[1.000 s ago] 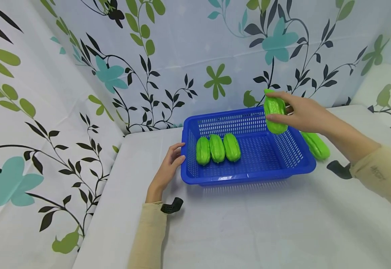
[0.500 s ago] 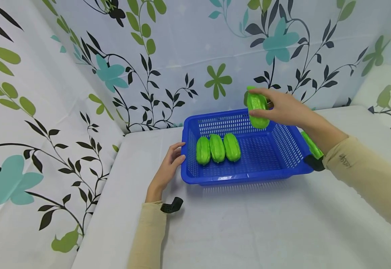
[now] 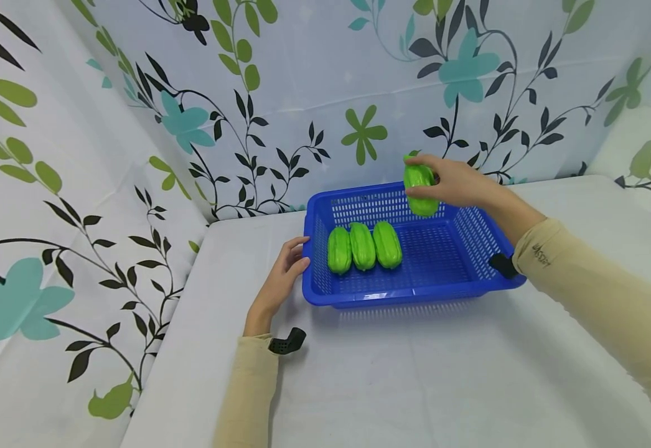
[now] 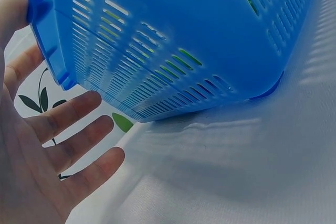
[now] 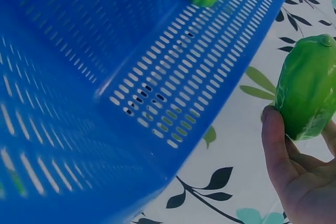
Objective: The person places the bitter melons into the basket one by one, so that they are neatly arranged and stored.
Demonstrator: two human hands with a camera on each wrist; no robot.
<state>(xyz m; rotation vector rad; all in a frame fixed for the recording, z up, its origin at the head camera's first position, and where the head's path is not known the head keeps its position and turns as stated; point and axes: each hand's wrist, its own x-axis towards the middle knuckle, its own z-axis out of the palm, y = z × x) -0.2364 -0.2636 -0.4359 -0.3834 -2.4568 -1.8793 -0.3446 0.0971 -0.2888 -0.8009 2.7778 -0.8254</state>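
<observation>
A green gourd [image 3: 418, 177] is grasped between the thumb and fingers of the right hand [image 3: 462, 182], slightly tilted, over the far edge of a blue basket [image 3: 415, 293], right of that edge's middle. No contact between it and the basket can be made out.

Three more are lined up inside, near the basket's left edge: a left gourd [image 3: 339, 250], a middle gourd [image 3: 363, 247] and a right gourd [image 3: 388, 245], each laid with its ends toward the near and far edges. Three placements are judged complete, with the fourth not yet made. Whether others are left cannot be told; a patch of green [image 5: 17, 181] is glimpsed through the slots at lower left in the right wrist view, its source unclear.

The basket's left edge is touched by the left hand [image 3: 277, 280], its fingers extended and nothing clenched. The row is separated from that hand only by the basket's left wall, while the lifted piece is held to the row's right and farther back. The basket's right edge is partly covered by the right sleeve [image 3: 583, 280].
</observation>
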